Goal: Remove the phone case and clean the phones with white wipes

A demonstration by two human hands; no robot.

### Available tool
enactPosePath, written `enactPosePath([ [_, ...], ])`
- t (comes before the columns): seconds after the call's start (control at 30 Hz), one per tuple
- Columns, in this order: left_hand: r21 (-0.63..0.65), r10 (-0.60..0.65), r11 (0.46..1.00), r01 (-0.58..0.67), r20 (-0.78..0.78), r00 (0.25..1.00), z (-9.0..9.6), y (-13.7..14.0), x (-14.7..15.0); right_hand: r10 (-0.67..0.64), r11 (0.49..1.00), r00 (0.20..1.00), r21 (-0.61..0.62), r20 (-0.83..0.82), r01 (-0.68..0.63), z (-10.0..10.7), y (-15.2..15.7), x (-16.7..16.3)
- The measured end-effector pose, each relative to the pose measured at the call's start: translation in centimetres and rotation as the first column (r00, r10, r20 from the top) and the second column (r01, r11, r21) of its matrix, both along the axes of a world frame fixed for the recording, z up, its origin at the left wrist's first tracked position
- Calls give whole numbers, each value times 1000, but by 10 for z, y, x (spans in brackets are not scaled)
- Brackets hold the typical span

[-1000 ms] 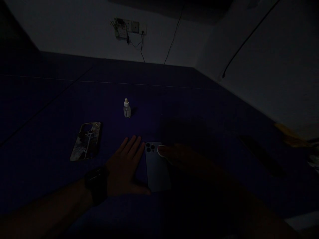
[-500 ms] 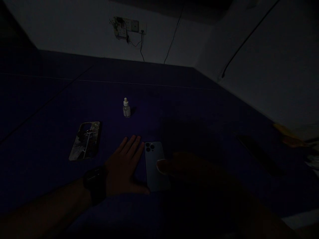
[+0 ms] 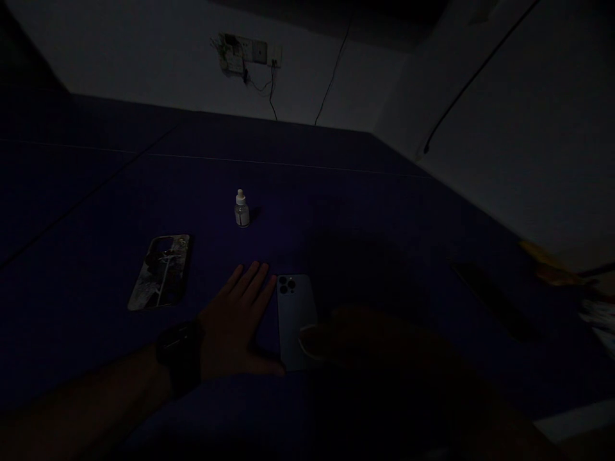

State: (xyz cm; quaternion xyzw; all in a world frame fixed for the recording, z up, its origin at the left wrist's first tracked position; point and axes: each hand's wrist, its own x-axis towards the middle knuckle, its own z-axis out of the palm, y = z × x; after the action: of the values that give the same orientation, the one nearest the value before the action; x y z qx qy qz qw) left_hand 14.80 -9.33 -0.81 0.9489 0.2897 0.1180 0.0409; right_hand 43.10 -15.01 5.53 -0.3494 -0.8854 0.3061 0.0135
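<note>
A blue-grey phone (image 3: pixel 290 317) lies back up on the dark blue surface, its camera cluster at the far left corner. My left hand (image 3: pixel 235 326) rests flat with fingers spread, its index fingertip and thumb tip against the phone's left edge. Deep in shadow, my right hand (image 3: pixel 358 333) reaches over the phone's right side. Its closed fingers press a thin pale-edged cloth (image 3: pixel 302 342) onto the lower half of the phone's back. Most of those fingers are too dark to make out.
A patterned phone case (image 3: pixel 161 272) lies to the left. Beyond my left hand stands a small dropper bottle (image 3: pixel 242 211) with a white top. On the right are a long dark flat object (image 3: pixel 492 301) and a yellow item (image 3: pixel 550 262). Wall sockets (image 3: pixel 252 51) with cables are at the back.
My right hand with the cloth has slid slightly down the phone's back, toward me. The left hand stays in place; the whole view has shifted a little.
</note>
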Motion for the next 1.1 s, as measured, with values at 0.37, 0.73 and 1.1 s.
enactPosePath([
  [0.37, 5, 10, 1000, -10, -4, 1000, 2, -2, 1, -183, 983, 981, -10, -63, 183, 1, 5, 4],
  [0.73, -13, 12, 1000, -12, -5, 1000, 0, -2, 1, -147, 989, 988, 19, -51, 149, 1, 5, 9],
  [1.1, -36, 8, 999, -9, -21, 1000, 4, -1, 0, -53, 997, 998, -60, -47, 50, 11, -1, 6],
])
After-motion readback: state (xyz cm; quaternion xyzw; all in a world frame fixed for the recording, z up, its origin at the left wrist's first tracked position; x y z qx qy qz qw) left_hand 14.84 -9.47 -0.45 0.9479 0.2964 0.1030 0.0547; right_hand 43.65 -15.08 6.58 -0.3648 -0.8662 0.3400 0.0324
